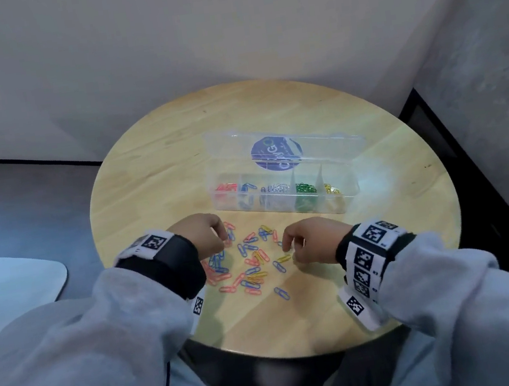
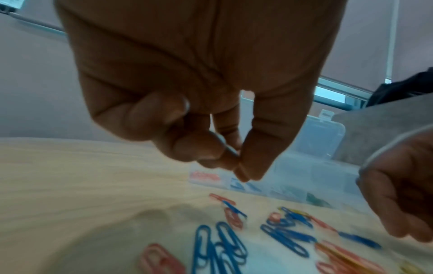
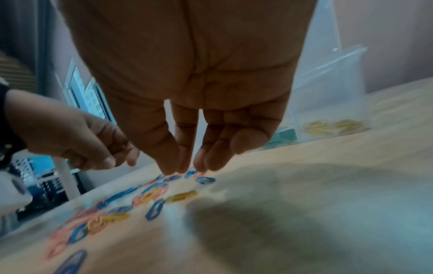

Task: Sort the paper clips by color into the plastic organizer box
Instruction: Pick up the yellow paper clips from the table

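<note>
Surface: round wooden table (image 1: 157, 160) set against a pale wall, with a grey block to the right and a dark floor to the left.
Organizer box: clear plastic organizer box (image 1: 283, 200) lies past the middle of the table, its lid (image 1: 322, 147) standing open at the back with a dark round sticker on it.
Compartments: from left to right they hold red, blue, silver, green and yellow clips.
Loose clips: unsorted paper clips (image 1: 250, 265), red, blue and yellow, lie scattered on the table just in front of the box, between the two hands.
Left hand: left hand (image 1: 201, 234) hovers over the left edge of the scatter; in the left wrist view its thumb and forefinger tips (image 2: 243, 166) are pressed together, with a thin sliver between them that may be a clip, too blurred to be sure.
Right hand: right hand (image 1: 313, 240) is over the right edge of the scatter, fingers (image 3: 211, 159) pointing down, loose and slightly parted, tips right at the clips; no grip shows.
Sleeves: both arms wear light grey sleeves (image 1: 82, 348) and wrist bands with black-and-white markers.
</note>
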{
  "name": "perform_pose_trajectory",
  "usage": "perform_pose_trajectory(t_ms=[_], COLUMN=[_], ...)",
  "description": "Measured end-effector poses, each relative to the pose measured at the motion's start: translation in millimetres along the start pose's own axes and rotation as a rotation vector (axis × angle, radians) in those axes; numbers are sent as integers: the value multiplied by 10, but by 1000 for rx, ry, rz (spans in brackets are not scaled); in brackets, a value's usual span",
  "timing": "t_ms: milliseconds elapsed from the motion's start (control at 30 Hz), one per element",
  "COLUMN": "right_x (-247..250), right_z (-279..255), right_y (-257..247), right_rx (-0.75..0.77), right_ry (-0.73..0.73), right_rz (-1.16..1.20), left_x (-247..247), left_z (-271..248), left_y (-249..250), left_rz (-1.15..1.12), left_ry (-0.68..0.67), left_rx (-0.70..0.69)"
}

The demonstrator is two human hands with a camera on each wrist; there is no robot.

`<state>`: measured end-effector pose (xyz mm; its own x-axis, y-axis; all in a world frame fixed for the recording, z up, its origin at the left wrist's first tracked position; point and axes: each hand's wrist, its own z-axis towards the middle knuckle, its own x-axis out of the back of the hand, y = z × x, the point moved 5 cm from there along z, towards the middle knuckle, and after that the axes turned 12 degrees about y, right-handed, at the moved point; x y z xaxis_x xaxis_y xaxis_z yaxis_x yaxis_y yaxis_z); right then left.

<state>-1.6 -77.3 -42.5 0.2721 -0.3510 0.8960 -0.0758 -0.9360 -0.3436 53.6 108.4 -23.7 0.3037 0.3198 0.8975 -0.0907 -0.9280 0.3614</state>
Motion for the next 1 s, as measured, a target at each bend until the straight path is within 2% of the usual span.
perform_pose_trajectory(t_ms=[167,300,433,600,700,767,867,933,1000], right_x=[-155,-193,-221,-205,-157,-117,-119,-150,-198], right_z=[47,70,86,60,97,125,110,70,45], right_y=[-73,-106,-107,-86,-34,23,20,-21,-61], right_rx=[53,85,90,46,-17,-127,-276,-352,-376], right_ry=[-32,-25,-14,-76,-34,-12,-89,-151,-197], right_rz=[-162,-174,-217,-181,-1,324,755,858,838], left_x=[-242,-430,-497,-520,-534,-519,-477,-436,-403], left_z=[-40,-24,16,76,99,111,144,163,175], left_y=[210,373,405,419,405,397,366,326,279], left_rz=[81,193,239,243,223,200,134,76,38], left_ry=[-79,-105,-104,-80,-67,-51,-49,-48,-40], left_rx=[-163,-300,-307,-313,-292,-280,-255,-225,-194])
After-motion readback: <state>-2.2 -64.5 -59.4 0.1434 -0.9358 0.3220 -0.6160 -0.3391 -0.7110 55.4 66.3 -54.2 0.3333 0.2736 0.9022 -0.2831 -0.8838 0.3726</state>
